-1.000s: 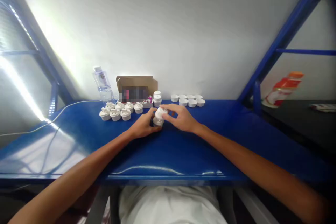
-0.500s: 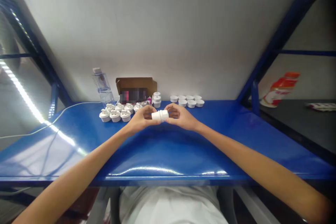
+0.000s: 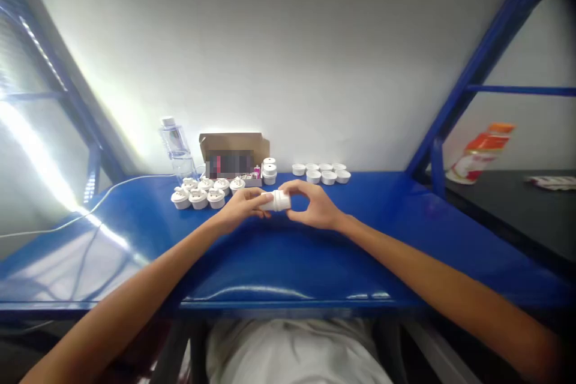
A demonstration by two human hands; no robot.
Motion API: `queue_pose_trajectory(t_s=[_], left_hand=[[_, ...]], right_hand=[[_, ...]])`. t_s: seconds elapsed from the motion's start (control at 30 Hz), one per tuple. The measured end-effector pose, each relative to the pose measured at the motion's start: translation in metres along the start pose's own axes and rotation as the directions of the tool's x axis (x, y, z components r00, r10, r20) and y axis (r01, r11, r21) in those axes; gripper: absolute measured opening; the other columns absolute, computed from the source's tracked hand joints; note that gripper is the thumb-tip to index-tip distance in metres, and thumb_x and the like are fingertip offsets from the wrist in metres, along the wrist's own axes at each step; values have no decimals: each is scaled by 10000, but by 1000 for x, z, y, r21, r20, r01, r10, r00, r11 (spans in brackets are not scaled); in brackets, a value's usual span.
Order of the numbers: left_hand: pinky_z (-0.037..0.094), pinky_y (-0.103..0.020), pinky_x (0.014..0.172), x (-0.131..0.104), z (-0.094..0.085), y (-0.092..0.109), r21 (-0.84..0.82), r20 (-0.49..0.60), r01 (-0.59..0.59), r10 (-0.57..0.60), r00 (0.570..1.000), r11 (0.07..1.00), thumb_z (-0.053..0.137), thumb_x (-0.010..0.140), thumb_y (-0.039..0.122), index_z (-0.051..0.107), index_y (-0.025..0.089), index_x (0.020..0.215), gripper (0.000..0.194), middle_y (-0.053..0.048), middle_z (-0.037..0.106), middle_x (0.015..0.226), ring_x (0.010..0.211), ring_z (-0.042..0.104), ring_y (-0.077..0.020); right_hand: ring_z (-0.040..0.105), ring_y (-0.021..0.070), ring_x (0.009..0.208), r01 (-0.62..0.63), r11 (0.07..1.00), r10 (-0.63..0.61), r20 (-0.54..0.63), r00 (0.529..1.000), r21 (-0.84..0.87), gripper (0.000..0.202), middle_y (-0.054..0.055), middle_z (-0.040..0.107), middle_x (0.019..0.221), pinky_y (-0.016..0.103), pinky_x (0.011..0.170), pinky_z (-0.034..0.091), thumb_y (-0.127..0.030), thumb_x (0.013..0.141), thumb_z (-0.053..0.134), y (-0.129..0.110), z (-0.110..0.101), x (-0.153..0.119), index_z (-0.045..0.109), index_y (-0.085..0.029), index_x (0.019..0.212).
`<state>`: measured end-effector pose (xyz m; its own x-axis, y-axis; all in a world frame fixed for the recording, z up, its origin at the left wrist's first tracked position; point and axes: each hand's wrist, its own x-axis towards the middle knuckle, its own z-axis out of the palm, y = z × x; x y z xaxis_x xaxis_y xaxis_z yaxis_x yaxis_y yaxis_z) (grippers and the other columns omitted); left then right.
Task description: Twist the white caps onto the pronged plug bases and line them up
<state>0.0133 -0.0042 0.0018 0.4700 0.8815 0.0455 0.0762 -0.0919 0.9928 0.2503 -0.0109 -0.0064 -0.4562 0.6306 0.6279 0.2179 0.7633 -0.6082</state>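
A white cylindrical plastic fitting (image 3: 281,200) with a raised ring around its middle is held sideways above the blue table. My left hand (image 3: 245,205) is closed on its left end, thumb along the front and fingers behind. At the right end, my right hand (image 3: 315,204) curves in a C shape. Its fingertips touch the upper edge and its thumb is near the lower edge. Left of my hands stand several white round fittings (image 3: 198,198) with knobbed tops. Several shallow white cups (image 3: 328,177) sit in two rows at the back right.
Behind my left hand is an open cardboard box (image 3: 234,139), beside a stack of white round pieces (image 3: 269,171). A clear bottle (image 3: 175,147) and a white cable (image 3: 135,178) are at the back left. Blue frame posts (image 3: 438,168) bound the table (image 3: 288,264).
My right hand has loosened and rolled around the fitting's right end, with a wider gap between thumb and fingers. My left thumb has moved up onto the fitting's front. The fitting stays nearly in place.
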Motion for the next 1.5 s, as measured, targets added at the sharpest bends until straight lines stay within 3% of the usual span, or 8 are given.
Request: queue_pose_trajectory(t_s=[0.27, 0.4, 0.5, 0.67, 0.87, 1.1, 1.27, 1.5], left_hand=[[545, -304, 738, 0, -1, -2, -3, -12, -30, 30, 999, 1000, 784, 800, 509, 704, 105, 1000, 458, -96, 741, 875, 768, 704, -181], [538, -323, 825, -2, 1, 0, 67, 3, -160, 161, 987, 985, 877, 704, 388, 667, 146, 1035, 461, -75, 737, 985, 914, 700, -206], [530, -333, 860, -2, 3, -1, 105, 0, -220, 221, 975, 970, 913, 640, 334, 635, 166, 1027, 505, -54, 717, 1022, 956, 691, -211], [546, -351, 827, 1, 4, -6, 127, -77, -159, 170, 982, 979, 847, 720, 427, 627, 154, 974, 433, -58, 704, 972, 881, 691, -206], [526, -380, 932, 0, 0, -6, 309, -93, -323, 367, 926, 894, 866, 688, 344, 590, 171, 970, 431, -67, 693, 1022, 978, 677, -226], [544, -370, 883, 0, 3, -6, 433, 8, -317, 348, 937, 844, 774, 797, 399, 579, 182, 1014, 364, -61, 674, 1010, 967, 672, -220], [513, -402, 952, -3, 10, -11, 678, 227, -355, 277, 934, 643, 730, 823, 435, 657, 197, 1037, 328, -90, 642, 1123, 1029, 632, -240], [489, -377, 997, -4, 8, -11, 716, 292, -389, 258, 921, 580, 684, 864, 402, 662, 194, 1065, 290, -94, 623, 1154, 1041, 626, -230]], right_hand=[[709, 235, 982, -190, 981, 190, 7, 982, 47, 383, 49, 729, 1101, 389, 925, 574, -290, 742, 776, -1, 4, 0, 636, -241, 1095], [708, 195, 636, -540, 786, 523, 141, 841, 303, 373, 50, 721, 736, 296, 596, 570, -552, 884, 653, 3, 12, 2, 620, -191, 971], [710, 188, 616, -682, 616, 628, 277, 727, 395, 491, 91, 722, 746, 266, 544, 551, -622, 960, 501, 4, 15, 4, 642, -152, 958], [708, 145, 785, -474, 776, 480, 99, 872, 417, 468, 39, 704, 1112, 250, 682, 572, -366, 767, 822, 5, 8, 5, 613, -222, 1160], [629, 125, 583, -572, 714, 546, 189, 816, 404, 428, 4, 667, 724, 232, 539, 485, -429, 825, 767, 9, 15, 1, 629, -157, 1124], [695, 192, 923, -438, 849, 459, 0, 889, 294, 309, 64, 711, 1124, 290, 749, 570, -436, 883, 667, 20, 20, 3, 650, -208, 1092], [668, 202, 991, -361, 932, 343, -232, 910, -38, 391, 90, 651, 1194, 336, 881, 551, -399, 861, 688, 51, 5, 6, 603, -196, 1185], [607, 245, 1115, -281, 794, 226, -168, 960, -539, 321, 121, 606, 1239, 352, 1015, 459, -339, 965, 579, 88, -6, 46, 675, -186, 1229]])
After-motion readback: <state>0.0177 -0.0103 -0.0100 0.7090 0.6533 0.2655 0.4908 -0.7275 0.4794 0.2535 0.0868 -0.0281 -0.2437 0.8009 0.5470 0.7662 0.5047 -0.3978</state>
